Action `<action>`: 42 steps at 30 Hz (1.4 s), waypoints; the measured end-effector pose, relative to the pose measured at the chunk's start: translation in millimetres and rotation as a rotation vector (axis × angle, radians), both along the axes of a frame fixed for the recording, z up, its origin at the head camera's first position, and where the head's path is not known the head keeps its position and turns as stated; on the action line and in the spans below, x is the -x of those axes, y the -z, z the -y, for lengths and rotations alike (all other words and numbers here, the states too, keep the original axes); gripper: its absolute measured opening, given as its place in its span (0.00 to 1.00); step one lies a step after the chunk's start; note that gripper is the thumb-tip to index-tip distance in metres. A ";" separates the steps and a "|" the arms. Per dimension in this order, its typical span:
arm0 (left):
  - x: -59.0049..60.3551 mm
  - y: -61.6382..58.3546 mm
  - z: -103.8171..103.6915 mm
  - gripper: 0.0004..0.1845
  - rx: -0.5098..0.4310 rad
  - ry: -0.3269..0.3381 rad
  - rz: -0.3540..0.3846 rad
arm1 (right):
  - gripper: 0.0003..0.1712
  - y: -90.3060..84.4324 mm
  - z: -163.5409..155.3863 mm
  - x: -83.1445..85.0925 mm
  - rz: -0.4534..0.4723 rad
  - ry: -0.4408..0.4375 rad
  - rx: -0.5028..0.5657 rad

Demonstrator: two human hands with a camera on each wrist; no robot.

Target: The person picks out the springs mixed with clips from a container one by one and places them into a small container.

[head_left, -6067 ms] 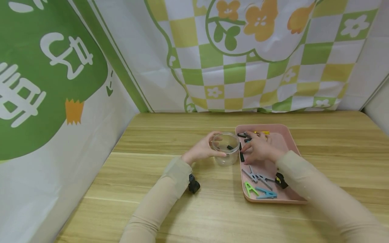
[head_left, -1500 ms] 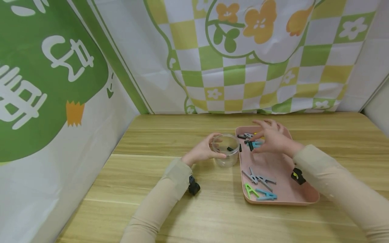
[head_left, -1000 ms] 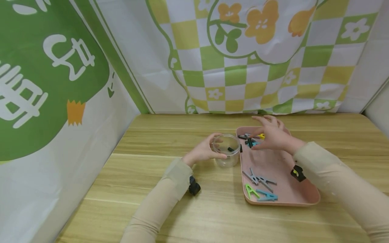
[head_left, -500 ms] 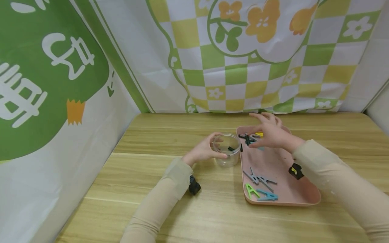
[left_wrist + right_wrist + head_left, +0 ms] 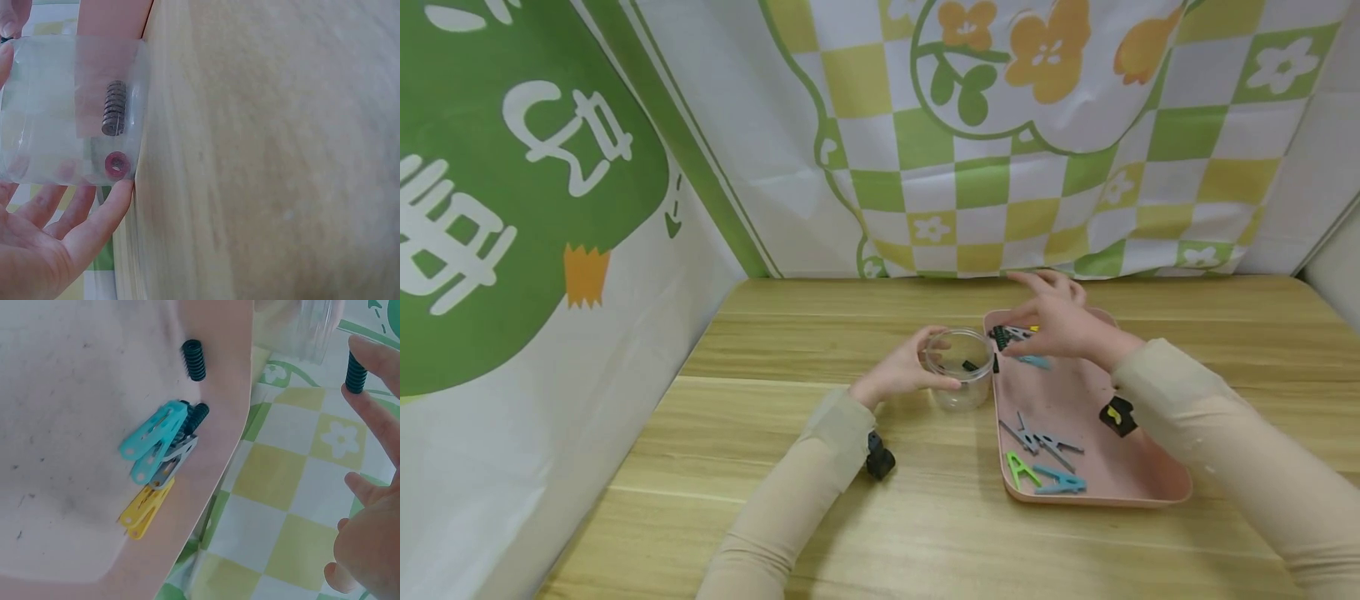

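Note:
My left hand (image 5: 931, 360) grips a clear plastic jar (image 5: 958, 387) standing on the wooden table, just left of a pink tray (image 5: 1093, 392). Inside the jar lie a dark spring (image 5: 114, 107) and a small red ring (image 5: 117, 164). My right hand (image 5: 1009, 333) hovers over the tray's far left corner, beside the jar's rim. It pinches a short dark green spring (image 5: 356, 374) between fingertips. Another spring (image 5: 194, 359) lies on the tray, near a teal clip (image 5: 153, 450), a grey clip and a yellow clip (image 5: 147, 509).
At the tray's near end lie grey clips (image 5: 1041, 439), a green clip (image 5: 1018, 468) and a blue clip (image 5: 1058, 481). A checked cloth backdrop (image 5: 1000, 167) hangs behind the table and a green and white banner (image 5: 512, 208) walls the left side.
My right hand has risen from the tray's far end with a dark spring and moved left toward the jar. The left hand and jar have stayed put.

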State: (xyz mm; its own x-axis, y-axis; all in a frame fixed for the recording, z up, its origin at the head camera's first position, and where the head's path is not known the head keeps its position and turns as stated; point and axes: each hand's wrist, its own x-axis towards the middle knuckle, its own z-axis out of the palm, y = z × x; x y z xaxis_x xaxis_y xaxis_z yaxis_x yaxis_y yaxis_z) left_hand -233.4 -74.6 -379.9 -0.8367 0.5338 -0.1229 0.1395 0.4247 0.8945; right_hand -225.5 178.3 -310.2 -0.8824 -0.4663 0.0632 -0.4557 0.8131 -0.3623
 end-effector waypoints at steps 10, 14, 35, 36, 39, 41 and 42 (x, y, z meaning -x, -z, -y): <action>2.8 1.7 -0.1 0.45 0.005 0.005 0.005 | 0.22 -2.0 13.2 1.7 0.017 0.010 0.025; 3.7 1.4 -0.5 0.45 0.002 0.009 0.005 | 0.21 -2.1 16.3 3.1 0.017 0.011 0.028; 2.5 2.0 1.1 0.46 -0.006 0.021 0.014 | 0.23 6.0 37.6 0.8 -0.007 -0.027 0.014; 2.4 2.0 1.2 0.46 -0.009 0.023 0.018 | 0.23 6.3 38.3 0.7 -0.007 -0.029 0.012; 1.8 0.8 1.3 0.47 -0.013 0.031 0.030 | 0.23 7.1 39.7 -0.1 -0.007 -0.036 0.008; 0.9 -1.8 1.3 0.47 -0.012 0.036 0.039 | 0.23 7.6 40.2 -0.3 -0.005 -0.041 0.012; -1.4 -5.4 1.2 0.47 -0.014 0.039 0.042 | 0.23 7.7 40.3 -0.5 -0.006 -0.043 0.014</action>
